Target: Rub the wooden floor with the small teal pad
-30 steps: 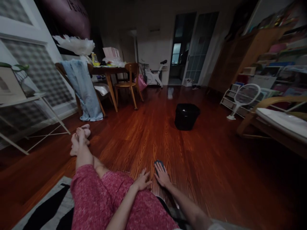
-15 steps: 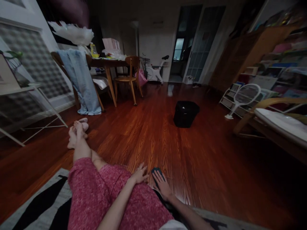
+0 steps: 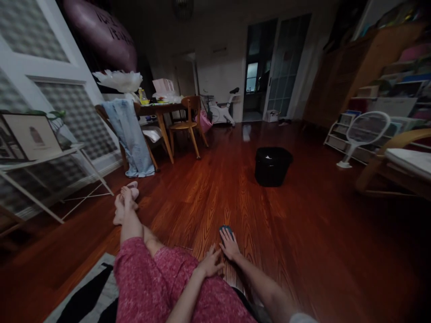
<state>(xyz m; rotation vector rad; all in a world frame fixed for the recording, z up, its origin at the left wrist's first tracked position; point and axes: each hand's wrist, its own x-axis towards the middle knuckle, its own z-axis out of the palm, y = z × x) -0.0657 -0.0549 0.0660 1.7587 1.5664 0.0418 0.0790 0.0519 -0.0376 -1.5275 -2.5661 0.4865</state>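
My right hand [image 3: 230,246] lies over a small dark teal pad [image 3: 226,232] on the wooden floor, its fingers stretched along the top. The pad's far end shows past the fingertips; its exact kind is too dark to make out. Just left of it, my left hand [image 3: 209,264] hovers beside my thigh with loosely spread fingers and nothing in them. My legs in pink-red trousers [image 3: 148,273] reach out to the left, feet crossed near a pale slipper [image 3: 134,190].
A black bin [image 3: 273,167] stands ahead on the floor [image 3: 215,193]. Left are a white side table [image 3: 43,157], a chair draped with jeans [image 3: 126,134] and a dining table [image 3: 160,107]. An electric swatter [image 3: 367,130] and a wooden armchair [image 3: 377,157] stand right.
My view has tilted up and turned slightly left. My right hand has slid forward over the floor with the pad beneath it. My left hand is now nearer to my right wrist.
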